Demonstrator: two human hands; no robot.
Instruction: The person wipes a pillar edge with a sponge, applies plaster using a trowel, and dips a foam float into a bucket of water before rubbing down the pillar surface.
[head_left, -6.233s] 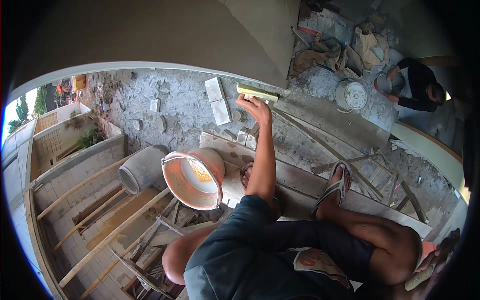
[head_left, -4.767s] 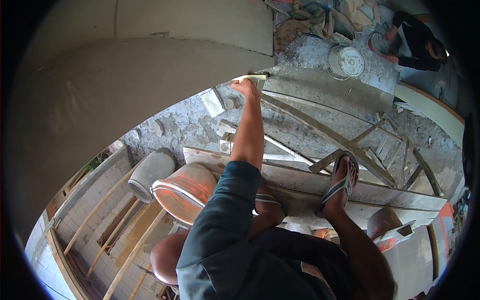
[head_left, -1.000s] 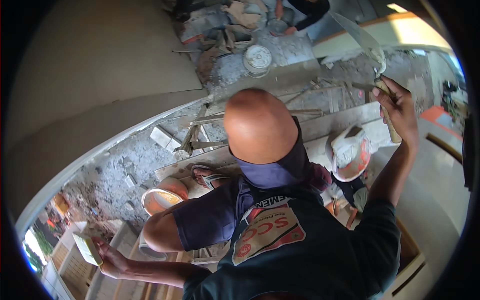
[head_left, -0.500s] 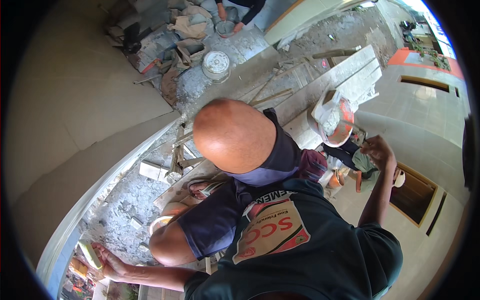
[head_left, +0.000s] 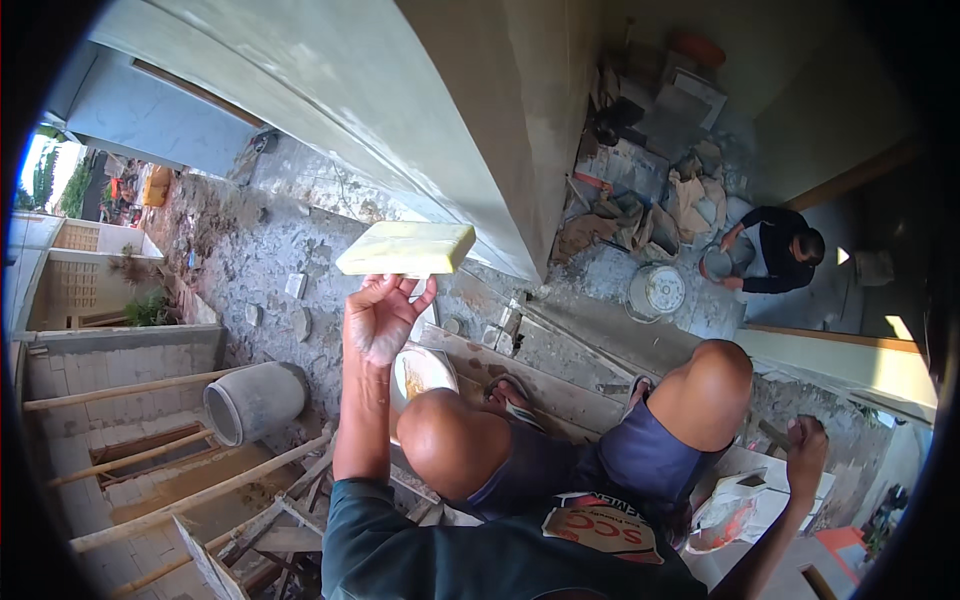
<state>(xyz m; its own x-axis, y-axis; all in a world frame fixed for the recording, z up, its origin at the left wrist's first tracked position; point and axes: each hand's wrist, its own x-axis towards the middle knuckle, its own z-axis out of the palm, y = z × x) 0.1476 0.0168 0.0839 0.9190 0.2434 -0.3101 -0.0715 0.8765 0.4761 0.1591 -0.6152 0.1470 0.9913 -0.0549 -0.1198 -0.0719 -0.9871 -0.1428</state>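
Raised in front of the wall's corner, my left hand (head_left: 385, 325) is closed on the lower edge of a pale yellow sponge (head_left: 405, 248), a flat rectangular block. Its palm faces me, and whitish residue marks the skin. My right hand (head_left: 806, 440) is closed at the far right, on what looks like a trowel (head_left: 774, 436); the tool shows only as a dark strip beside the fingers. Below that hand, a bucket (head_left: 712, 520) smeared with grey and red mix stands beside a board, partly behind my right leg.
A light wall corner (head_left: 500, 190) rises straight ahead. A round basin (head_left: 420, 370) is beside my left knee. Planks (head_left: 560, 385) lie under my sandals. To the left are a grey drum (head_left: 255, 402) and poles. Another person (head_left: 780, 250) works at a bucket near a white pail (head_left: 657, 290).
My view has swung left. My left hand has lifted the sponge from low at the left to up ahead. My right hand has moved away from the bucket's rim.
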